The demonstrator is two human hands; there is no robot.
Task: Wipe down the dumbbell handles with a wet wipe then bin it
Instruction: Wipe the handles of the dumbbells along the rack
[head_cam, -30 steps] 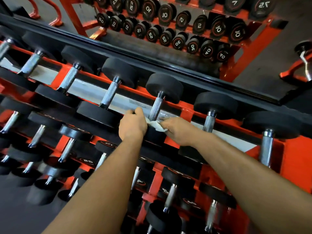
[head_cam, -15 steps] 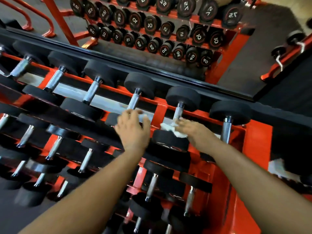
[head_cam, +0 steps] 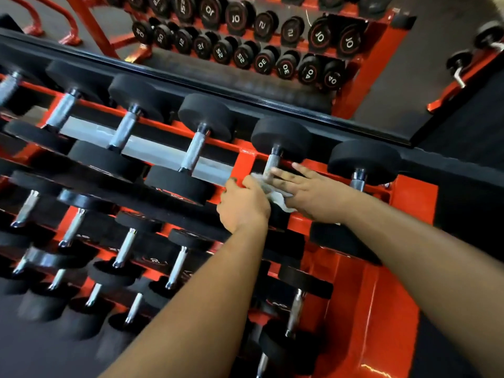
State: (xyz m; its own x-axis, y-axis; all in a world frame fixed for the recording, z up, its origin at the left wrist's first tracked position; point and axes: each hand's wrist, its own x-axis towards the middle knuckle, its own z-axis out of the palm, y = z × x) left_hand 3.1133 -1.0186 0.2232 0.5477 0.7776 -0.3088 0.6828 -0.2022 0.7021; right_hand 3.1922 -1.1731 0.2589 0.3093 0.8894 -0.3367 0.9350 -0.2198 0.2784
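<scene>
The right hand [head_cam: 305, 192] lies flat, fingers straight, pressing the wet wipe [head_cam: 272, 192] onto the dumbbell handle [head_cam: 272, 165] just beyond it; the left hand [head_cam: 242, 205] pinches the wipe's near edge. Better to wrap the wipe round the knurling and twist along its length.

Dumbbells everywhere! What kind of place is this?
Most likely a gym's weights area. Rows of black dumbbells sit on a red rack, and a mirror behind reflects more numbered weights. The hands are cleaning one handle with a wet wipe.
</scene>
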